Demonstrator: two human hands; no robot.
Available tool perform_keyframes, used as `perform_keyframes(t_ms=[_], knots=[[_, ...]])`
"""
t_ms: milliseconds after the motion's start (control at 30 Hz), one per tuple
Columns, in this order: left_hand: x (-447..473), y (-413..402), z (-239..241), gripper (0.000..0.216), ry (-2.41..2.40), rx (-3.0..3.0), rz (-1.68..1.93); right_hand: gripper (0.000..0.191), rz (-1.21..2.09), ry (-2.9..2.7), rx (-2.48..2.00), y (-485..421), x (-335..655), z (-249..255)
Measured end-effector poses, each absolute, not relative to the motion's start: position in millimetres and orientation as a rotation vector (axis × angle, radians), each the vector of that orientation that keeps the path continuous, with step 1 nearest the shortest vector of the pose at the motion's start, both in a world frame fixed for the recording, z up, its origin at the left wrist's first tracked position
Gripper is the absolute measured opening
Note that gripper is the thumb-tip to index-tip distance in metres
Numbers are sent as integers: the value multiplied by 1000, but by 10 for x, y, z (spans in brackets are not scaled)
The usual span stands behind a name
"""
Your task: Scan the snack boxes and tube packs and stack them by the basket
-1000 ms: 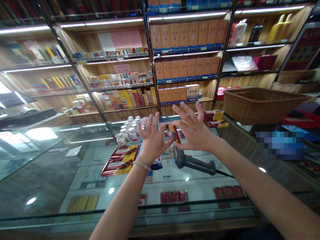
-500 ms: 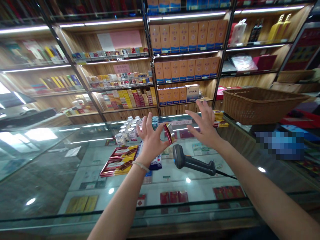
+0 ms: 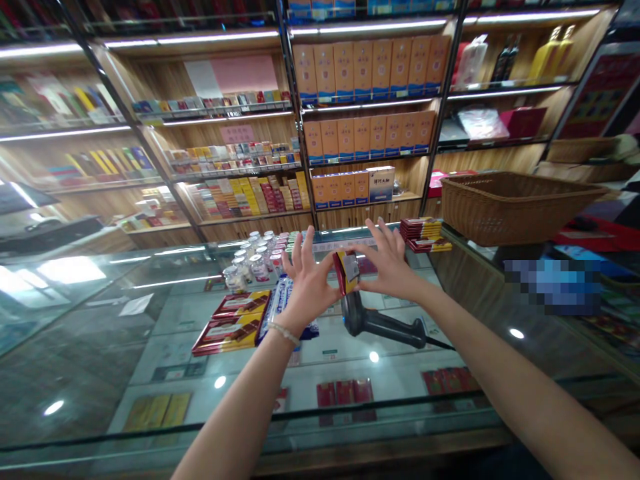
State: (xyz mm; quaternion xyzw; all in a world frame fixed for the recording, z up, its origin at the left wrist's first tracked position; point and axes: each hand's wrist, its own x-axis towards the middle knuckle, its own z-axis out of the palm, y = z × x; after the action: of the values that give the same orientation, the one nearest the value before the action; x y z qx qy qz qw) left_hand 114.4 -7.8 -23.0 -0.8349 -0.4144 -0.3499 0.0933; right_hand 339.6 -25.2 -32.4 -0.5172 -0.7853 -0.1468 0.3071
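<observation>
A small red and yellow chocolate bar [image 3: 348,272] is tilted up above the glass counter. My left hand [image 3: 311,283] pinches its left edge between thumb and finger, the other fingers spread upward. On the bar's right side, thumb and finger of my right hand [image 3: 387,267] also close on it. Just below the bar lies a black barcode scanner [image 3: 385,327] with its cable running right. Left of my left hand are large red and yellow chocolate packs [image 3: 233,327] and blue and white packets [image 3: 275,310], the latter partly covered by my hand.
Several small white-lidded jars [image 3: 257,257] stand behind the packs. Stacked red and yellow bars [image 3: 425,235] sit at the counter's back right, beside a wicker basket [image 3: 515,207]. Shelves with orange boxes [image 3: 363,70] line the wall. The glass counter [image 3: 240,393] has goods inside.
My right hand has come left and down and taken hold of the chocolate bar's right side. The bar has turned to show more of its face. My left hand keeps its pinch.
</observation>
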Motion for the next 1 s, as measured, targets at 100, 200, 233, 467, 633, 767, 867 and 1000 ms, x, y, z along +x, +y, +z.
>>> perform_keyframes(t_ms=[100,200,233,467,633,767,867,1000], knots=[[1127,-74,-224,76,-1204,-2490,-1011,70,-432,-2042,-1361,-265,3421,-338],[1090,-52,-201,96,-1191,-2468,-1036,65,-524,-1990,-1379,-294,3472,-326],[1076,-41,-193,104,-1197,-2449,-1062,64,-558,-1976,-1389,-306,3492,-316],[1007,0,-157,116,-1181,-2360,-1101,54,-745,-1911,-1464,-382,3560,-255],[991,-21,-151,106,-1170,-2333,-1013,53,-800,-1933,-1472,-417,3540,-248],[980,-27,-140,94,-1159,-2323,-964,57,-788,-1952,-1484,-438,3533,-240],[979,-30,-127,87,-1151,-2322,-937,59,-782,-1948,-1490,-445,3531,-242],[974,-25,-119,78,-1146,-2318,-933,58,-762,-1944,-1472,-440,3530,-262]])
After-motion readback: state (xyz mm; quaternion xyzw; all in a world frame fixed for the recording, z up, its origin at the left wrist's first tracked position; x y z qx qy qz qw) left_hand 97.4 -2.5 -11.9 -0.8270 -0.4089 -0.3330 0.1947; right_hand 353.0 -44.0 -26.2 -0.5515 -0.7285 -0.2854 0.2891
